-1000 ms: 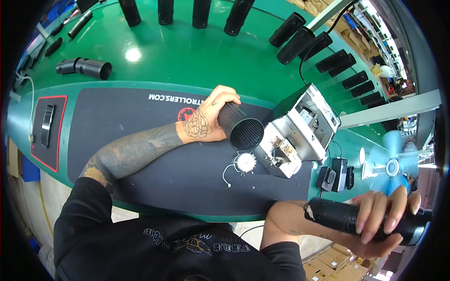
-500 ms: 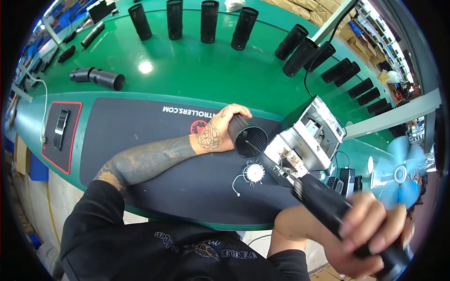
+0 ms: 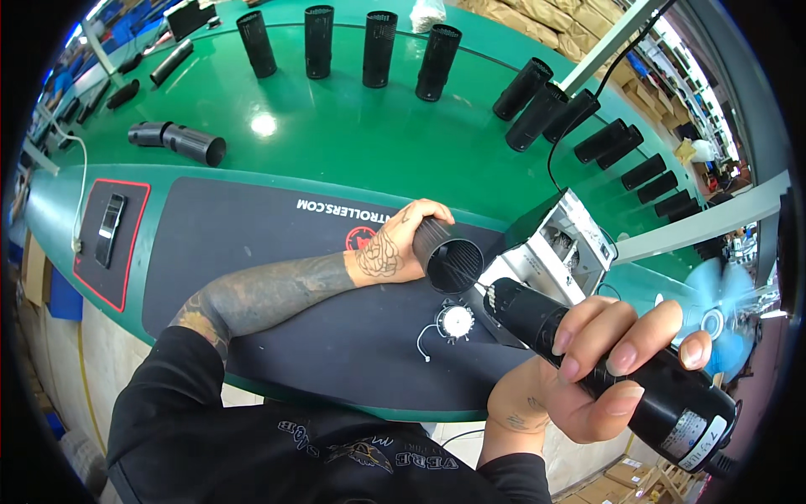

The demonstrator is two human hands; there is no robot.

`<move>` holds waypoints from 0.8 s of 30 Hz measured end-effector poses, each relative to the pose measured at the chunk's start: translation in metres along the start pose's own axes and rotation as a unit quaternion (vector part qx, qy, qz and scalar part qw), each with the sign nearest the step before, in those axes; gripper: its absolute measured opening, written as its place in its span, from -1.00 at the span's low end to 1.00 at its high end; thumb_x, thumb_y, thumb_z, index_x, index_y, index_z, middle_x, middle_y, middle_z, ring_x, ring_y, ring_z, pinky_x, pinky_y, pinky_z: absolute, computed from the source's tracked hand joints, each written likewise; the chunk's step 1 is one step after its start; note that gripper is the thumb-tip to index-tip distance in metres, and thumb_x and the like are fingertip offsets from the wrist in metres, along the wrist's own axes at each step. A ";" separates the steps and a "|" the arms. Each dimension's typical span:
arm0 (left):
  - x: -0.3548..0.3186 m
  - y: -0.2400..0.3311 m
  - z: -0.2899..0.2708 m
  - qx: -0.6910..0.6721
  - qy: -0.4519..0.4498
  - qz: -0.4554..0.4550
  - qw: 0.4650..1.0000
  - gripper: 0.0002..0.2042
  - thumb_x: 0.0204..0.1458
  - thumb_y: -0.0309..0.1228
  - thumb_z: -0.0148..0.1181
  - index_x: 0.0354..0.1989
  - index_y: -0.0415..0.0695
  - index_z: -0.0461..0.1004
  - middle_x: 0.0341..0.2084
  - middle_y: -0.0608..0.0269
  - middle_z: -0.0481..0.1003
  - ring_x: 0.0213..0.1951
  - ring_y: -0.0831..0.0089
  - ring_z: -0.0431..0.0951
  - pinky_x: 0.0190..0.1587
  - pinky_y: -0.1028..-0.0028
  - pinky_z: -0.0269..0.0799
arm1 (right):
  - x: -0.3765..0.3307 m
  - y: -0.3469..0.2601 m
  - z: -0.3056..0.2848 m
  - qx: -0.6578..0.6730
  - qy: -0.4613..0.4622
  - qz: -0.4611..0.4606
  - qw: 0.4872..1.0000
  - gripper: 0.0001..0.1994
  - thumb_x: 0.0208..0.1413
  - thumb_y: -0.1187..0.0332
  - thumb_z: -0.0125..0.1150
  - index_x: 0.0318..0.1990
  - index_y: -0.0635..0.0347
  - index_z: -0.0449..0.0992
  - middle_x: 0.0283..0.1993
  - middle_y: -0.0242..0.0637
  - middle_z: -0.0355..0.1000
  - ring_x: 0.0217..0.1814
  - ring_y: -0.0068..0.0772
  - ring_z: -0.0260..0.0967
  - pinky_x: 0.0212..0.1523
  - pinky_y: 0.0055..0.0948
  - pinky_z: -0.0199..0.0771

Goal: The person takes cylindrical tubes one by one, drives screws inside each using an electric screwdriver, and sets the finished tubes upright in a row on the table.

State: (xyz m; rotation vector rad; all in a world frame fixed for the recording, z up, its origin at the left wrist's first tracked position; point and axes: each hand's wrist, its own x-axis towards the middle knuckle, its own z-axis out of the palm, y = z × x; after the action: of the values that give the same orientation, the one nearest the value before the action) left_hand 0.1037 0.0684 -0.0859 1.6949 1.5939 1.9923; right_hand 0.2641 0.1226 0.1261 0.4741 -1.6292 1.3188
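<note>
My left hand (image 3: pixel 390 248) grips a black finned tube (image 3: pixel 447 254) lying on its side on the dark mat (image 3: pixel 252 277), open end toward me. My right hand (image 3: pixel 588 378) holds a black electric screwdriver (image 3: pixel 604 370), its tip at the rim of the tube's opening. A small round white part with a thin white wire (image 3: pixel 456 322) lies on the mat just below the tube.
A silver metal box unit (image 3: pixel 558 248) stands right of the tube. Several black tubes (image 3: pixel 378 46) stand in a row along the far green table, more at the right (image 3: pixel 625 143). A black tube pair (image 3: pixel 180 141) lies at left. A blue fan (image 3: pixel 714 311) spins at right.
My right hand has swung the screwdriver up from the lower right until its tip meets the tube's opening. My left hand has kept its grip on the tube.
</note>
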 end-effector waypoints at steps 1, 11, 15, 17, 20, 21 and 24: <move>-0.001 -0.001 -0.002 0.003 0.003 0.000 1.000 -0.38 -0.40 -0.61 0.36 -0.05 -0.13 0.26 -0.12 0.24 0.40 -0.13 0.34 0.45 -0.05 0.42 0.37 | 0.000 0.001 0.001 0.003 -0.002 0.000 1.000 -0.57 0.10 0.37 0.08 0.10 0.02 0.10 -0.30 -0.39 0.22 -0.64 -0.62 0.25 -0.57 -0.57 0.26; -0.001 0.002 -0.008 0.023 -0.013 -0.018 1.000 -0.35 -0.41 -0.65 0.35 -0.03 -0.14 0.22 -0.10 0.17 0.39 -0.07 0.30 0.44 0.02 0.38 0.35 | -0.001 0.015 0.011 -0.014 -0.066 0.020 0.998 -0.56 0.04 0.38 0.21 0.04 -0.01 0.14 -0.39 -0.37 0.27 -0.66 -0.59 0.22 -0.61 -0.55 0.25; -0.001 0.009 -0.018 0.016 0.003 -0.042 0.999 -0.37 -0.41 -0.64 0.36 -0.04 -0.13 0.25 -0.10 0.21 0.39 -0.09 0.34 0.44 0.01 0.39 0.36 | 0.001 0.013 0.027 0.001 -0.047 0.024 0.999 -0.57 0.02 0.40 0.25 0.00 -0.01 0.17 -0.44 -0.36 0.29 -0.67 -0.59 0.21 -0.63 -0.54 0.24; 0.000 0.019 -0.023 0.038 -0.006 -0.056 0.998 -0.37 -0.41 -0.64 0.36 -0.05 -0.10 0.27 -0.11 0.22 0.39 -0.12 0.38 0.45 0.00 0.40 0.36 | 0.006 0.008 0.037 0.006 -0.030 0.018 0.999 -0.57 0.02 0.40 0.24 0.00 -0.01 0.17 -0.43 -0.36 0.29 -0.67 -0.59 0.21 -0.63 -0.54 0.24; 0.005 0.027 -0.031 0.017 -0.026 -0.051 0.998 -0.37 -0.41 -0.56 0.37 -0.04 -0.08 0.27 -0.14 0.24 0.40 -0.15 0.36 0.46 -0.03 0.42 0.37 | 0.012 -0.001 0.049 0.002 0.042 0.020 0.999 -0.59 0.04 0.42 0.21 0.01 -0.02 0.18 -0.41 -0.35 0.30 -0.68 -0.59 0.20 -0.62 -0.54 0.25; 0.013 0.037 -0.041 0.095 -0.045 -0.013 0.994 -0.41 -0.42 -0.54 0.35 -0.08 -0.08 0.29 -0.17 0.24 0.41 -0.16 0.32 0.47 -0.05 0.40 0.37 | 0.014 -0.006 0.050 0.008 0.049 0.017 0.999 -0.59 0.05 0.41 0.20 0.03 0.00 0.18 -0.33 -0.33 0.30 -0.64 -0.60 0.22 -0.57 -0.55 0.26; 0.045 0.048 -0.096 0.362 -0.120 -0.014 0.924 -0.49 -0.44 -0.51 0.30 -0.17 -0.07 0.33 -0.24 0.23 0.43 -0.19 0.24 0.47 -0.07 0.33 0.36 | 0.017 -0.033 0.030 0.034 0.082 -0.015 0.996 -0.58 0.08 0.38 0.19 0.06 0.03 0.16 -0.17 -0.28 0.27 -0.55 -0.60 0.23 -0.46 -0.57 0.27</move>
State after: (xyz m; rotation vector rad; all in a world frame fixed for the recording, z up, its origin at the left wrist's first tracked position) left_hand 0.0393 0.0138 -0.0063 1.9910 2.4022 1.1529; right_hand 0.2690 0.0885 0.1594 0.4182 -1.4399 1.3580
